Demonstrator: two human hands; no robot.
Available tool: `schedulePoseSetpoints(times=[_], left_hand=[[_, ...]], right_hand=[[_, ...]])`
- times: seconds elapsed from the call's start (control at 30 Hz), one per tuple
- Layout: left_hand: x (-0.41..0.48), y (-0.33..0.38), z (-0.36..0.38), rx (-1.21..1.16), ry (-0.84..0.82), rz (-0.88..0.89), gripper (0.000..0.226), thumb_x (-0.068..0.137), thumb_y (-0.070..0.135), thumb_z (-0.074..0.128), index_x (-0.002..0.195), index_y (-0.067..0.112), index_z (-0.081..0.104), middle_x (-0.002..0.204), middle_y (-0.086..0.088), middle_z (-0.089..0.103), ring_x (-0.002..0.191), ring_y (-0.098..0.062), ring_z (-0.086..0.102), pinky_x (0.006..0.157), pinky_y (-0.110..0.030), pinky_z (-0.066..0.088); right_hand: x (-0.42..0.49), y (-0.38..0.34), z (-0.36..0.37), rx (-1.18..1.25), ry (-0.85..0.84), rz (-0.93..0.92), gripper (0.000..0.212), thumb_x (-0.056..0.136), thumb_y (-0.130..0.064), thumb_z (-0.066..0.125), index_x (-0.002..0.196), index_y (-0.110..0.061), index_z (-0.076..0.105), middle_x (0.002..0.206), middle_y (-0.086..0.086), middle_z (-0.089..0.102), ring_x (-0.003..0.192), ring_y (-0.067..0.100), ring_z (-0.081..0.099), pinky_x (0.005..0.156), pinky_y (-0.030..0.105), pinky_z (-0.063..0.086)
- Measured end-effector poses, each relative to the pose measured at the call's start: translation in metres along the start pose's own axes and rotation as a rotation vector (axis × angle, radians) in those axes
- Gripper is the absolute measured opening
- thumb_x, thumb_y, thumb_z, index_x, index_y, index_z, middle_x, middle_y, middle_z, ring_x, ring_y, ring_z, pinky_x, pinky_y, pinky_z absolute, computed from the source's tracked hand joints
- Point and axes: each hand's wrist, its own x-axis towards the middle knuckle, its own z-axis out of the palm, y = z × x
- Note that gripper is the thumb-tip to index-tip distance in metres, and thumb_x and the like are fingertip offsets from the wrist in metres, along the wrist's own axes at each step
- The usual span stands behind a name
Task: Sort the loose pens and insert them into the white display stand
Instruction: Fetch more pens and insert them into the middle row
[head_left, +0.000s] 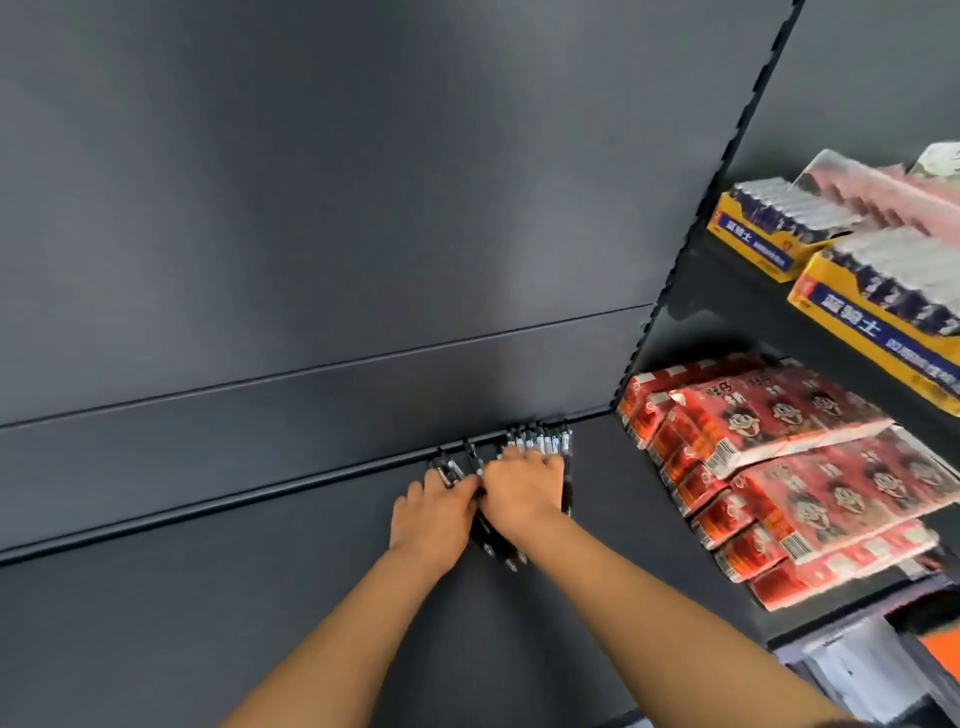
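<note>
Black plastic pens (543, 444) lie lower centre of frame, on dark grey metal shelf (260, 597) against back panel. L hand (434, 512) curls round several; R hand (522, 486) covers the row - grip cannot be told.

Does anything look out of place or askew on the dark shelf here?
Yes. The pens lie loose at the back of the shelf: a few at the left sit crooked beside the neater row under the right hand. No white stand is in view.
</note>
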Motion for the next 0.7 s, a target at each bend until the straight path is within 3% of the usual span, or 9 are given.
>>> schedulePoseSetpoints(times=[0.2, 0.33, 0.43, 0.5, 0.6, 0.7], left_hand=[[0.001, 0.0, -0.001, -0.062, -0.033, -0.101, 0.03, 0.097, 0.039, 0.031, 0.127, 0.035, 0.035, 0.119, -0.01, 0.041, 0.108, -0.032, 0.044, 0.09, -0.041, 0.037], [0.001, -0.005, -0.001, -0.208, -0.012, -0.228, 0.044, 0.091, 0.036, 0.042, 0.133, 0.036, 0.03, 0.123, -0.009, 0.042, 0.112, -0.03, 0.046, 0.09, -0.041, 0.037], [0.004, -0.005, -0.004, -0.311, -0.014, -0.319, 0.056, 0.085, 0.041, 0.048, 0.136, 0.035, 0.025, 0.13, -0.007, 0.04, 0.119, -0.028, 0.045, 0.095, -0.043, 0.034], [0.004, -0.005, -0.003, -0.332, -0.006, -0.345, 0.064, 0.083, 0.046, 0.049, 0.139, 0.035, 0.022, 0.133, -0.007, 0.039, 0.121, -0.028, 0.043, 0.097, -0.044, 0.033], [0.003, -0.004, -0.002, -0.348, 0.02, -0.353, 0.076, 0.08, 0.05, 0.052, 0.143, 0.032, 0.014, 0.135, -0.008, 0.038, 0.123, -0.028, 0.043, 0.097, -0.043, 0.034], [0.0, -0.003, -0.001, -0.35, 0.039, -0.319, 0.084, 0.079, 0.047, 0.057, 0.146, 0.028, 0.009, 0.134, -0.011, 0.036, 0.121, -0.03, 0.043, 0.095, -0.042, 0.039]], right_hand=[[0.006, -0.005, -0.004, -0.042, -0.099, -0.004, 0.028, 0.089, -0.034, 0.055, 0.114, -0.026, 0.061, 0.123, 0.003, 0.053, 0.117, 0.027, 0.048, 0.1, 0.047, 0.027], [0.002, -0.012, -0.001, -0.064, -0.102, -0.028, 0.024, 0.087, -0.031, 0.055, 0.11, -0.024, 0.06, 0.121, 0.004, 0.055, 0.119, 0.027, 0.046, 0.102, 0.048, 0.027], [-0.003, -0.017, -0.002, -0.067, -0.063, -0.047, 0.011, 0.086, -0.02, 0.053, 0.092, -0.025, 0.06, 0.106, 0.0, 0.063, 0.111, 0.024, 0.053, 0.097, 0.043, 0.03], [-0.003, -0.019, -0.002, -0.049, -0.03, -0.074, 0.012, 0.085, -0.013, 0.052, 0.085, -0.024, 0.057, 0.096, -0.001, 0.067, 0.101, 0.023, 0.061, 0.094, 0.039, 0.034], [-0.005, -0.018, 0.0, 0.046, 0.028, -0.089, 0.024, 0.086, -0.005, 0.05, 0.108, -0.014, 0.055, 0.106, 0.007, 0.066, 0.099, 0.029, 0.064, 0.074, 0.033, 0.04], [-0.009, -0.016, 0.002, 0.142, 0.075, -0.095, 0.038, 0.084, -0.004, 0.054, 0.118, -0.012, 0.04, 0.118, 0.013, 0.048, 0.093, 0.034, 0.06, 0.059, 0.035, 0.038]])
